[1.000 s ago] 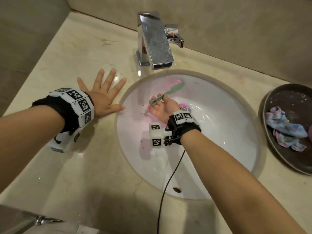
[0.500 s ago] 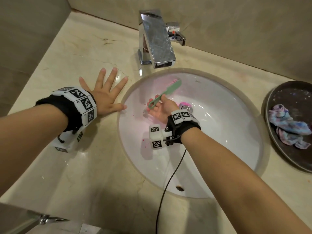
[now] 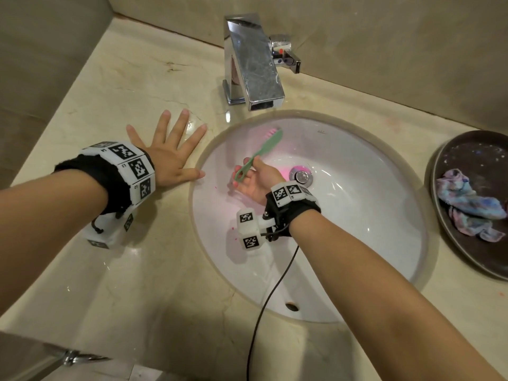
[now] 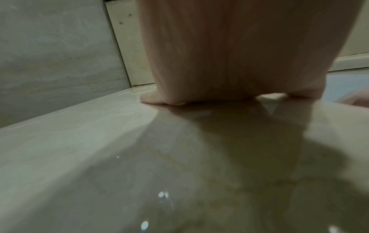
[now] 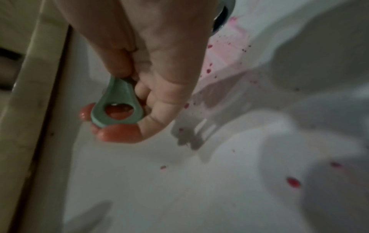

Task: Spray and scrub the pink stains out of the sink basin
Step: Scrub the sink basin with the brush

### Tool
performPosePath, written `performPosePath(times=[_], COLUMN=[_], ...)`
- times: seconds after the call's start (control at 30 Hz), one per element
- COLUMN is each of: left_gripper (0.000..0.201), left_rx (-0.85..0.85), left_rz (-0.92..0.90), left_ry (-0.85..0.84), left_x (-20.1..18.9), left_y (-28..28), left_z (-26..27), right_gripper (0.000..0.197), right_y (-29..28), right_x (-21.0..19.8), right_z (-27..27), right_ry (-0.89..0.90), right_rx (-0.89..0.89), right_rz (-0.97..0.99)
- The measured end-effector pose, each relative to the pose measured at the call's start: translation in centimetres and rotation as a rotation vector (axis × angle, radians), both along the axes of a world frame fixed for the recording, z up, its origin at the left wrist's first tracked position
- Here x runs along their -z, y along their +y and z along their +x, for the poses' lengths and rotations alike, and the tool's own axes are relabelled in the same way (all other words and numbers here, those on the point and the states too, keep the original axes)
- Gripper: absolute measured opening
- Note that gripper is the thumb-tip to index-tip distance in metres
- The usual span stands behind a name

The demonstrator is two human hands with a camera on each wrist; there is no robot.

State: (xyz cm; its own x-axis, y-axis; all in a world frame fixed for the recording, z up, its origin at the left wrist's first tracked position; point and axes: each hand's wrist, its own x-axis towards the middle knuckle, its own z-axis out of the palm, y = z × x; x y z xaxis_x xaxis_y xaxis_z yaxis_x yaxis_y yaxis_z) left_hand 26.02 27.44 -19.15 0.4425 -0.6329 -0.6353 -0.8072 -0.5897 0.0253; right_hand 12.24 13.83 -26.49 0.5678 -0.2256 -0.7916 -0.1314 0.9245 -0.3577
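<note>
The white oval sink basin (image 3: 357, 229) carries pink smears around the chrome drain (image 3: 301, 176) and pink-red spots (image 5: 293, 182) on its left wall. My right hand (image 3: 254, 178) is inside the basin and grips the handle of a green brush (image 3: 262, 149); its pink bristles point at the far wall below the faucet. In the right wrist view the brush's looped handle end (image 5: 117, 107) sits between thumb and wet, reddened fingertips. My left hand (image 3: 171, 152) lies flat on the beige counter left of the basin, fingers spread and holding nothing.
A chrome faucet (image 3: 253, 61) stands behind the basin. A dark plate (image 3: 467, 259) with a crumpled tie-dye cloth (image 3: 467, 210) sits on the counter at right. A black cable (image 3: 275, 292) runs from my right wrist over the basin's front rim. Walls enclose the back and left.
The brush head has shifted slightly along the basin's far wall with my right hand. My left hand has stayed flat on the counter.
</note>
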Motion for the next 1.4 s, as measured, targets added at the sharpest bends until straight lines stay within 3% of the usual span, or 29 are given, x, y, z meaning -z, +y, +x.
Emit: performPosePath(times=[0.17, 0.37, 0.53, 0.6, 0.67, 0.8, 0.87, 1.03, 1.27, 1.4], left_gripper=[0.083, 0.083, 0.083, 0.083, 0.083, 0.083, 0.083, 0.084, 0.083, 0.083], left_rx=[-0.001, -0.005, -0.009, -0.011, -0.012, -0.016, -0.014, -0.018, -0.015, -0.020], left_rz=[-0.003, 0.002, -0.005, -0.007, -0.010, -0.003, -0.003, -0.007, -0.004, -0.012], left_ry=[-0.006, -0.006, -0.012, -0.011, -0.006, 0.008, 0.005, 0.003, 0.001, -0.001], left_x=[0.1, 0.0, 0.0, 0.0, 0.0, 0.0, 0.0, 0.0, 0.2, 0.1], left_y=[0.0, -0.1, -0.1, -0.1, -0.1, -0.1, -0.1, -0.2, -0.1, -0.2], left_z=[0.0, -0.1, -0.1, -0.1, -0.1, 0.0, 0.0, 0.0, 0.1, 0.0], right_gripper=[0.038, 0.035, 0.038, 0.037, 0.035, 0.033, 0.035, 0.034, 0.034, 0.036], right_y=[1.1, -0.1, 1.8, 1.7, 0.9, -0.8, -0.5, 2.4, -0.2, 1.5], right_x=[0.1, 0.8, 0.8, 0.9, 0.8, 0.4, 0.1, 0.5, -0.1, -0.5], right_z=[-0.4, -0.5, 0.0, -0.3, -0.7, -0.8, -0.4, 0.3, 0.1, 0.8], right_ry=[-0.036, -0.011, -0.040, -0.033, -0.015, -0.017, -0.019, -0.036, -0.016, -0.006], right_rx=[-0.205, 0.035, -0.252, -0.288, -0.189, 0.188, 0.176, -0.081, 0.246, 0.098], right_rz=[-0.027, -0.022, -0.024, -0.044, -0.057, 0.020, 0.024, -0.004, 0.006, -0.040])
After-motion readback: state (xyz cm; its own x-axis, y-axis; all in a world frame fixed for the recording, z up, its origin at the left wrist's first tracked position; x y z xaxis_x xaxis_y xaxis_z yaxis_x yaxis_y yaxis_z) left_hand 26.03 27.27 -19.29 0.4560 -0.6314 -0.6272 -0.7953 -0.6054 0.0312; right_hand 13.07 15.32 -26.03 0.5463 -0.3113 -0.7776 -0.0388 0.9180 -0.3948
